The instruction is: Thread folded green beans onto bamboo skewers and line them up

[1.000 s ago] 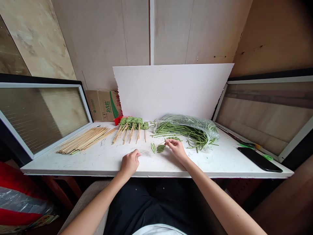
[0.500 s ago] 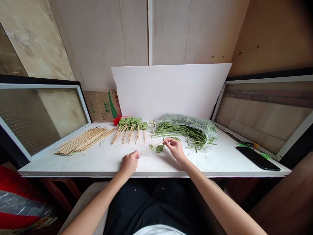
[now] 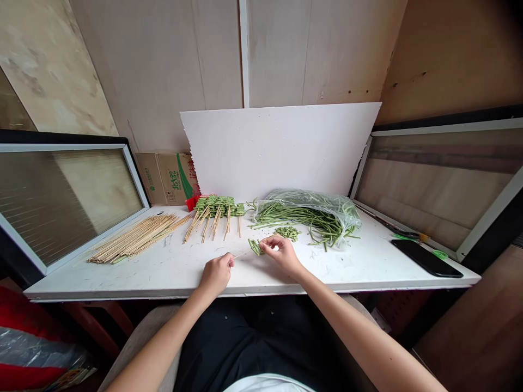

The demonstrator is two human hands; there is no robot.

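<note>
My left hand [image 3: 216,273] is closed around a thin bamboo skewer [image 3: 240,255], whose tip points right, a little above the white table. My right hand [image 3: 283,255] pinches at a small row of cut green bean pieces [image 3: 255,246], just beyond the skewer's tip. The fingers partly hide that row. A small pile of cut bean pieces [image 3: 288,233] lies behind my right hand. Farther back, finished bean skewers [image 3: 216,207] are stacked with their sticks toward me. Long green beans [image 3: 302,215] lie partly inside a clear plastic bag [image 3: 347,209].
Loose bamboo skewers [image 3: 137,237] spread across the table's left side. A black phone [image 3: 427,257] and green-handled scissors [image 3: 439,254] lie at the right. A white board [image 3: 278,149] stands at the back beside a cardboard box [image 3: 163,177]. Framed glass panels flank the table.
My right hand has moved left and slightly down from the skewer's far end to the row of bean pieces. My left hand stays nearly in place with the skewer. The view has shifted slightly.
</note>
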